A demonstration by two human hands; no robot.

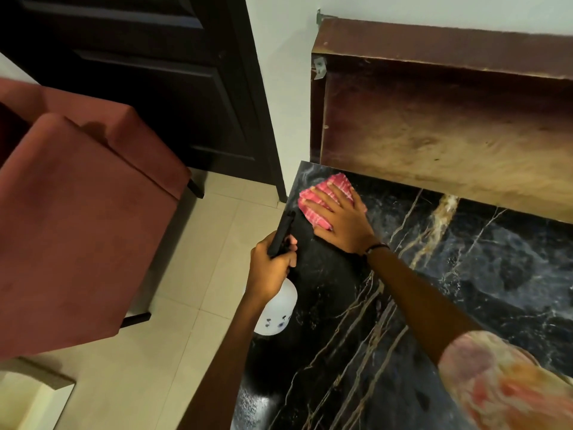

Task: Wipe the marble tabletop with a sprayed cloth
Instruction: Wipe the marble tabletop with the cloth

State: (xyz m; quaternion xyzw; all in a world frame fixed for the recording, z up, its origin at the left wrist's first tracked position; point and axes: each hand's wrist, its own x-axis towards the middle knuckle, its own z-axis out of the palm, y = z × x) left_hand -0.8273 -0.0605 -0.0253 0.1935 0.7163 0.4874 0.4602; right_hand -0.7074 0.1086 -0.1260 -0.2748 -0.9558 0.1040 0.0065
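Closest to the lens, the right sleeve (496,386), a soft fabric blotched pink and orange, sits over the near part of the counter (465,290). That counter is the biggest thing here: a dark polished marble slab with pale and gold veins, hard, glossy and probably slick where wet. Left of the counter stands a chair (77,212) covered in matte rust-red cloth, boxy with rounded edges. Behind the counter, a worn brown wooden board (449,119) leans at the wall.

Just off the counter's left edge, the left hand (273,265) has its grip clenched round the black trigger head of a spray bottle (277,308), whose white rounded plastic body hangs below the fist; it looks light.

At the counter's far left corner lies the cloth (322,193), pink with fine stripes, folded into a pad. The right hand (338,215) rests flat on it, fingers spread, pressing rather than gripping. Being limp and thin, it should slide easily under an open palm; pressing at its middle should keep it from bunching.
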